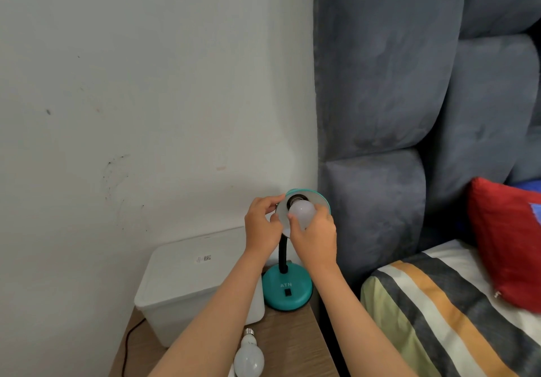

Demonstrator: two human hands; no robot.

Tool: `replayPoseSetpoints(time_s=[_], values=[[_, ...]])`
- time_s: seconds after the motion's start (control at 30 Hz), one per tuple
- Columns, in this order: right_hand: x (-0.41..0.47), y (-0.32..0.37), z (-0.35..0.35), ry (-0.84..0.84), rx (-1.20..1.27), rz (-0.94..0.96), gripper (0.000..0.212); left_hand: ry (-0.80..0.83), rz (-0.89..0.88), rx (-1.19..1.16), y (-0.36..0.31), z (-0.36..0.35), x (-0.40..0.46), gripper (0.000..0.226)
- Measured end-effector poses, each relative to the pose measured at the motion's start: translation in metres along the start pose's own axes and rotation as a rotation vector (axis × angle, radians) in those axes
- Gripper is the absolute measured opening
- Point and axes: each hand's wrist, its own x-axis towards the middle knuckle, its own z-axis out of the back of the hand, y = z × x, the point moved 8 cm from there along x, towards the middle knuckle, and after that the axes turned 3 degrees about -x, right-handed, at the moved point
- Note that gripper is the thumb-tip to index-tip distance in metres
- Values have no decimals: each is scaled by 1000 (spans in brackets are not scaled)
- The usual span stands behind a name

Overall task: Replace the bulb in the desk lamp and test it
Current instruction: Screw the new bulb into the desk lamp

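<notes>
- White lidded box (pixel 187 283) sits on the wooden table (pixel 289 338), a spare bulb (pixel 249 359) lying before it.
- Left hand (pixel 262 224) grips the teal lamp shade (pixel 317 199) rim.
- Right hand (pixel 316 234) closes on the white bulb (pixel 301 211) at the socket.
- Lamp base (pixel 287 287) stands beside the bed (pixel 439 303).

We see the tabletop (pixel 292 335) crowded: a white box (pixel 187 283) fills its back-left, the lamp base (pixel 287 289) the back-right corner, a spare bulb (pixel 248 359) lies near the front edge; bare wood remains front-right.
</notes>
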Motion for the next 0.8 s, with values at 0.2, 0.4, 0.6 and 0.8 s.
replayPoseSetpoints(time_s=[0.2, 0.4, 0.6, 0.8], values=[[-8, 5, -1, 37, 3, 149, 54, -3, -1, 5, 0, 2, 1, 45], [1, -10, -1, -14, 44, -7, 56, 3, -8, -1, 0, 1, 0, 45], [-9, 4, -2, 1, 12, 133, 57, -3, 0, 4, 1, 1, 0, 46], [-4, -1, -4, -23, 42, 56, 50, 3, 2, 9, 2, 0, 2, 46]])
